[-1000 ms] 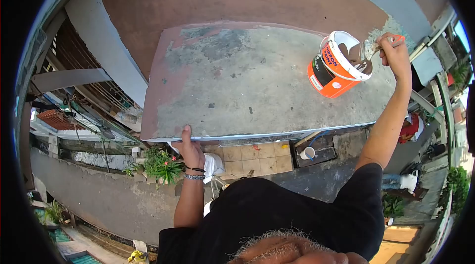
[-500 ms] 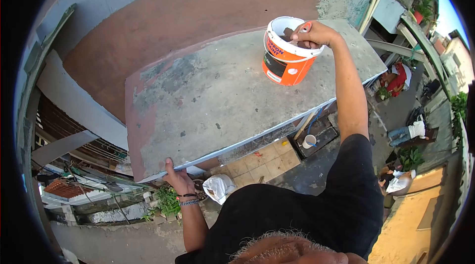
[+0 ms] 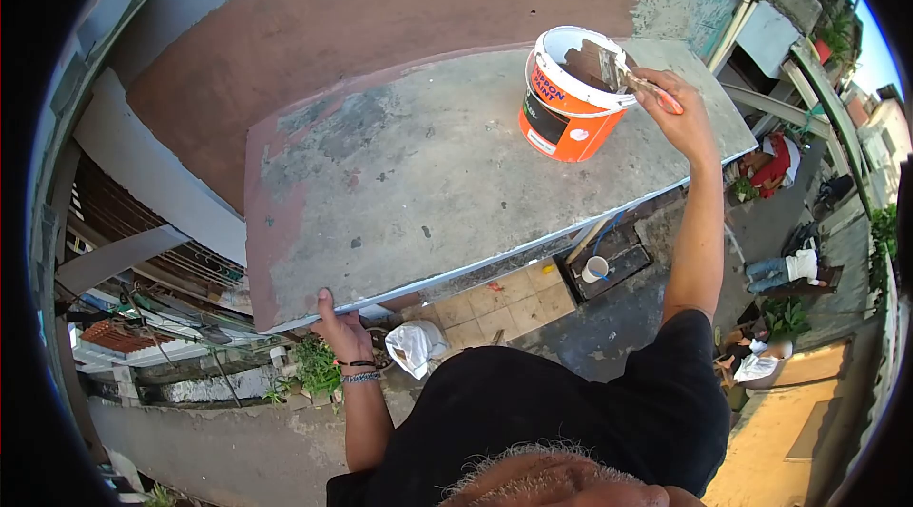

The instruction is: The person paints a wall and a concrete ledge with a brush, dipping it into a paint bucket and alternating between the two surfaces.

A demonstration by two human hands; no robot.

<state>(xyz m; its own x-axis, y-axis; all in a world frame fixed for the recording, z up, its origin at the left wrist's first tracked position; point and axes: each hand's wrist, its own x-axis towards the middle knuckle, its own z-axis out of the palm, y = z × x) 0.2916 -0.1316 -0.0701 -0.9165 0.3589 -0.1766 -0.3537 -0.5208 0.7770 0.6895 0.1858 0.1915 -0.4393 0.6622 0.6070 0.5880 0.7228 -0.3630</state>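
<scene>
In my right hand (image 3: pixel 677 112) is a paintbrush (image 3: pixel 618 74), its orange-tipped handle between my fingers. The brush's bristles, coated in brown paint, are at the mouth of an orange and white paint bucket (image 3: pixel 561 126). That bucket stands upright on a grey concrete ledge (image 3: pixel 409 193), close to the wall. My left hand (image 3: pixel 340 328) grips the ledge's near left corner, with the thumb on top and the other fingers mostly hidden beneath.
Behind the ledge is a wall (image 3: pixel 399 27) painted brown below and grey-blue above. Far below lie a tiled patch (image 3: pixel 504 312), a white sack (image 3: pixel 415 347) and a small white pail (image 3: pixel 595 269). Several people are down on the right, one in a white shirt (image 3: pixel 802 264).
My right hand has lifted and tilted the brush from inside the bucket to its right rim, exposing the brown-coated bristles. My left hand stays on the ledge corner.
</scene>
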